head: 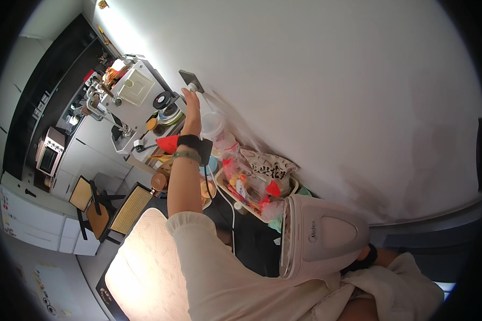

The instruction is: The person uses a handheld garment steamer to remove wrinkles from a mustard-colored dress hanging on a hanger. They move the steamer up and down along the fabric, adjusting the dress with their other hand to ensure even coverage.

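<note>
My left hand (192, 114) reaches up to the dark wall socket (188, 76), its fingertips on a white plug (192, 87) there. A black band and a green bangle circle that wrist. At the lower right, a pale pink Midea handheld vacuum (325, 240) is held against my body. My right hand (362, 254) is at its rear end, mostly hidden behind the housing, with a black band on the wrist. A white cord (233, 224) runs over the black tabletop beside the vacuum.
A basket (259, 216) of packaged goods, a printed bag (275, 166) and a clear plastic tub (213, 124) line the wall. A quilted pale mat (144, 257) covers part of the table. Chairs (132, 208), a sink counter (156, 80) and a small oven (50, 154) lie further left.
</note>
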Available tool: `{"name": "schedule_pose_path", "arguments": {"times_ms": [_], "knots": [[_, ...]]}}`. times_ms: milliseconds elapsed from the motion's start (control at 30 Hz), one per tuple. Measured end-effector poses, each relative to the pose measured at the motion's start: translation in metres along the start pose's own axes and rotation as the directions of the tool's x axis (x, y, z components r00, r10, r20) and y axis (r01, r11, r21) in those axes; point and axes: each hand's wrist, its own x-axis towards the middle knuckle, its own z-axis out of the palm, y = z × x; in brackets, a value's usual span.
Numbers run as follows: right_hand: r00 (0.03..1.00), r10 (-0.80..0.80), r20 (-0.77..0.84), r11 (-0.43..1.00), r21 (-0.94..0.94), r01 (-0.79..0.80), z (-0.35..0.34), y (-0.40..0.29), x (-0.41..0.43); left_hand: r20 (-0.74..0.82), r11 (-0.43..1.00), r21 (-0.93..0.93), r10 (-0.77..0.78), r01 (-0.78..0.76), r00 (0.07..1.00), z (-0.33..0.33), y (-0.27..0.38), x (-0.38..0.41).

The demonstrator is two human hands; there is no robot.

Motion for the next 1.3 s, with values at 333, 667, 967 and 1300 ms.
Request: {"name": "schedule_pose_path", "arguments": {"times_ms": [333,667,967,1300], "knots": [[1.000,0.005,0.019,0.999,0.034,-0.006,-0.017,0.010,0.007,-0.121,0.998,0.050,0.045,-0.039,0.992,-0.005,0.018,0.005],[1.000,0.026,0.000,0.999,0.024,-0.026,-0.020,0.007,0.001,-0.013,0.998,0.057,-0.039,0.040,0.999,-0.005,0.010,0.018],[0.997,-0.015,0.074,1.000,-0.001,0.015,-0.008,-0.009,-0.025,-0.042,0.998,0.053,0.034,-0.032,0.999,-0.047,0.030,-0.021],[0.893,-0.450,0.033,0.852,-0.283,0.440,-0.011,0.042,-0.079,-0.173,0.943,0.149,0.321,-0.298,0.931,0.001,0.120,-0.389]]}}
